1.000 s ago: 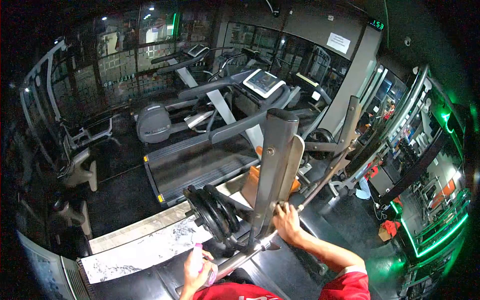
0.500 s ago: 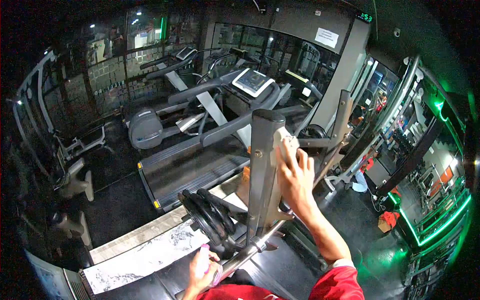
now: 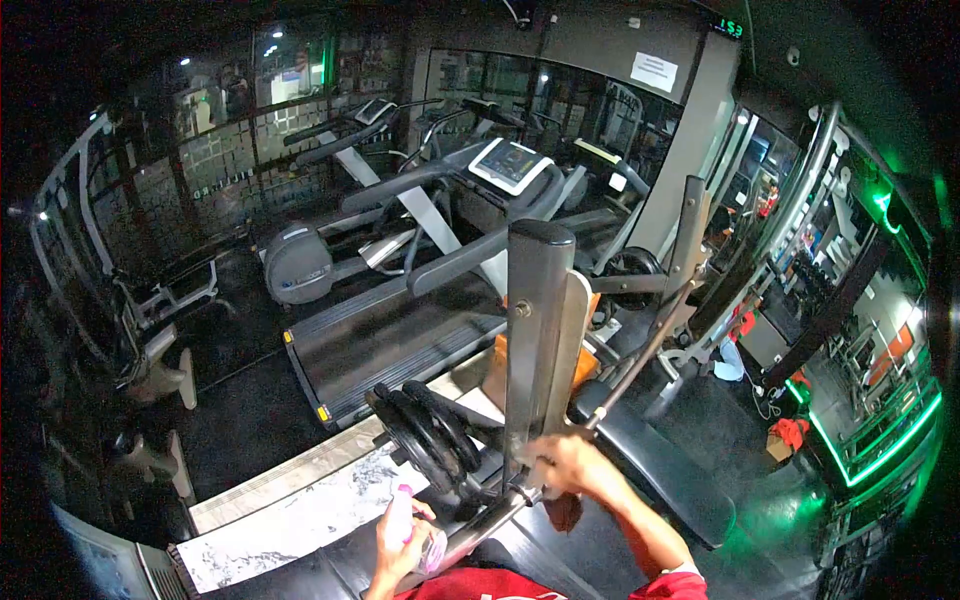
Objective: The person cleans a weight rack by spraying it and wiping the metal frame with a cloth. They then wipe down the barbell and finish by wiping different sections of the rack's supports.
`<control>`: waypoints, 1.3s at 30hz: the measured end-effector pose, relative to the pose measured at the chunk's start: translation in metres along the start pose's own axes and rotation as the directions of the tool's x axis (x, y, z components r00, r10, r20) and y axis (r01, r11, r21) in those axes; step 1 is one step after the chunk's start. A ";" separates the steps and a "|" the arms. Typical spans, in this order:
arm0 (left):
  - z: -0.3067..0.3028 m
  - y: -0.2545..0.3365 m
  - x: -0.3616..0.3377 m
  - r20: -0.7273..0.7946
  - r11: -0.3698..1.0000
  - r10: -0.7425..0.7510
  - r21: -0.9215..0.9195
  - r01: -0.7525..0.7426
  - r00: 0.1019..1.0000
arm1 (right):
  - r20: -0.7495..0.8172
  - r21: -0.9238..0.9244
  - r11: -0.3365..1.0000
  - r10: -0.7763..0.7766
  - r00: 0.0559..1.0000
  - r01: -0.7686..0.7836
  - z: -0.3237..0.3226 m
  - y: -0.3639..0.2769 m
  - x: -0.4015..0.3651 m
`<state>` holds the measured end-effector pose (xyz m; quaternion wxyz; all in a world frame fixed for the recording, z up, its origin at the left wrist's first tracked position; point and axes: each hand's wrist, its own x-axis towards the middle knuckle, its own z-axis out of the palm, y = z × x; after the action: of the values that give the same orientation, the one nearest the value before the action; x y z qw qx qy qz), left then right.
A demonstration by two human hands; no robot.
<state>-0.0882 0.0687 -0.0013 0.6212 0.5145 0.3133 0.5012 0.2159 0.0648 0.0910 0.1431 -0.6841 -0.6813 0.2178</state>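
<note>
My left hand [image 3: 398,540] is closed around a clear spray bottle [image 3: 434,552] with a pink top, low in the view. My right hand [image 3: 568,466] is at the lower part of a dark upright post [image 3: 538,330], just above a metal barbell [image 3: 492,516]. Its fingers are bent and somewhat blurred, and a pale bit shows under them that I cannot make out. Black weight plates [image 3: 425,440] hang on a peg left of the post. A padded bench [image 3: 660,465] lies beyond the bar on the right.
A treadmill [image 3: 400,345] with a lit console [image 3: 510,165] stands behind the post. A second upright [image 3: 690,230] is farther right. A marble-patterned slab [image 3: 300,520] lies at the lower left. Another person [image 3: 735,345] is low down at the right, near a box with red cloth [image 3: 788,435].
My right hand has moved from the upper part of the post down to its lower part, near the barbell. My left hand still holds the spray bottle in about the same place.
</note>
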 end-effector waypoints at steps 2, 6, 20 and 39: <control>-0.001 0.000 0.002 0.126 0.995 0.037 0.087 -0.048 0.991 | -0.222 0.196 0.973 -0.080 0.972 0.125 -0.054 -0.042 -0.002; 0.006 0.000 0.000 0.148 0.997 0.043 0.061 -0.053 0.988 | -0.841 0.048 0.864 -0.236 0.487 0.502 -0.128 -0.077 0.024; 0.006 0.005 -0.016 0.055 1.000 0.012 -0.024 -0.011 0.998 | -0.919 0.061 0.985 -0.008 0.393 0.163 -0.015 -0.020 0.073; 0.023 -0.006 -0.017 0.166 0.997 -0.065 -0.040 0.072 0.984 | -0.108 -0.012 0.988 0.153 0.982 -0.155 -0.037 0.050 -0.047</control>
<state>-0.0708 0.0460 -0.0033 0.6733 0.5288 0.2669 0.4424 0.2783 0.0204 0.1031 0.1550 -0.7468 -0.6199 0.1844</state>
